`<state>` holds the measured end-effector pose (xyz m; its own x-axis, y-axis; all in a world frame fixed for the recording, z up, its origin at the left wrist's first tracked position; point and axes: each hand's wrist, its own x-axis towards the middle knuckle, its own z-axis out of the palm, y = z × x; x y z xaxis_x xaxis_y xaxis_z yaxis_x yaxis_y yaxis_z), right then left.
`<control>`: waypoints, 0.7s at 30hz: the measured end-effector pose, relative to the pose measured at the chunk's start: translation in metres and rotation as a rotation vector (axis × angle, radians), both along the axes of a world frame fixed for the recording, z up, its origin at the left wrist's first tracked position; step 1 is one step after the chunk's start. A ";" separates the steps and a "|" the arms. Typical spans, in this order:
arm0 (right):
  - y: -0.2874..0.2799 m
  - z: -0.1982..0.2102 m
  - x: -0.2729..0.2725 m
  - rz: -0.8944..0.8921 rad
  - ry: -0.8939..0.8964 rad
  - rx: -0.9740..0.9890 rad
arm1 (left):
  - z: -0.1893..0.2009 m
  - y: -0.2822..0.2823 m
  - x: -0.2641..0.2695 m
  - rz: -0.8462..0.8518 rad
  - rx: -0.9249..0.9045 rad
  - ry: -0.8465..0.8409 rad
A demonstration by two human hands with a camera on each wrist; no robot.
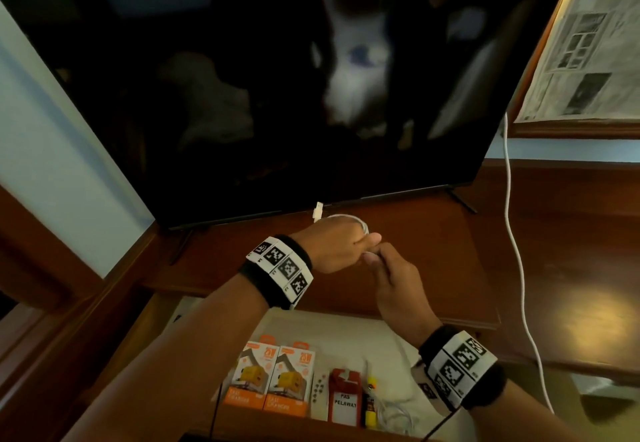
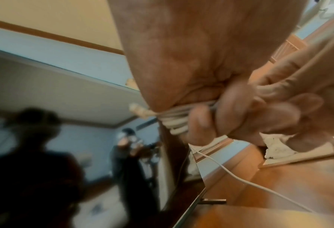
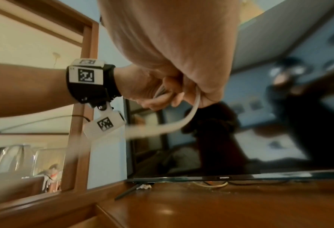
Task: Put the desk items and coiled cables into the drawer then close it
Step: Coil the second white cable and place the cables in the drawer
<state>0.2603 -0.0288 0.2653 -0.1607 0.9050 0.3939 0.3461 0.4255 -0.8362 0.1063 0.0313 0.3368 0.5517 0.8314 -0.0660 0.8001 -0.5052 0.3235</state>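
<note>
Above the wooden desk [image 1: 433, 261], my left hand [image 1: 341, 245] grips a white cable [image 1: 356, 221] wound into several loops [image 2: 176, 123]; its plug end [image 1: 317, 211] sticks up past my knuckles. My right hand [image 1: 384, 268] meets it from the right and pinches a strand of the same cable [image 3: 193, 111]. Below my arms the drawer [image 1: 166, 330] stands open with a white lining. In it lie two orange charger boxes [image 1: 270, 377], a red card holder [image 1: 344, 395], a small yellow item [image 1: 371, 403] and a thin coiled wire [image 1: 394, 414].
A large dark TV [image 1: 259, 95] stands at the back of the desk on thin feet. Another white cable [image 1: 516, 251] hangs down the right side across the desk. A framed picture [image 1: 588, 43] leans at the upper right.
</note>
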 end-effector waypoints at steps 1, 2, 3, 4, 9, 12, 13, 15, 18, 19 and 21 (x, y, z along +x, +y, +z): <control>0.001 0.000 0.002 -0.004 -0.015 0.029 | -0.001 0.000 -0.001 0.016 -0.114 -0.019; 0.003 -0.002 0.004 -0.018 -0.031 0.054 | -0.001 -0.001 -0.003 0.025 -0.263 -0.051; 0.005 -0.003 0.006 -0.030 -0.048 0.075 | -0.002 -0.001 -0.006 0.015 -0.430 -0.102; 0.008 -0.005 0.008 -0.035 -0.072 0.093 | -0.003 -0.001 -0.008 -0.014 -0.588 -0.169; 0.006 -0.016 0.010 -0.032 -0.092 0.059 | -0.002 -0.002 -0.019 -0.194 -0.948 -0.485; 0.002 -0.032 0.015 -0.051 -0.197 -0.043 | -0.001 -0.005 -0.022 -0.247 -0.951 -0.737; 0.000 -0.036 0.017 -0.070 -0.285 -0.066 | -0.001 -0.006 -0.021 -0.231 -0.931 -0.869; -0.002 -0.041 0.016 -0.076 -0.369 -0.092 | -0.002 -0.007 -0.018 -0.154 -0.877 -1.168; -0.007 -0.029 0.007 0.054 -0.295 -0.150 | -0.002 -0.004 -0.005 -0.035 -0.758 -1.400; -0.008 -0.023 0.003 0.101 -0.308 -0.144 | -0.003 -0.003 -0.001 0.004 -0.690 -1.362; -0.008 -0.015 -0.002 0.129 -0.369 -0.111 | -0.009 -0.001 0.008 0.093 -0.480 -1.088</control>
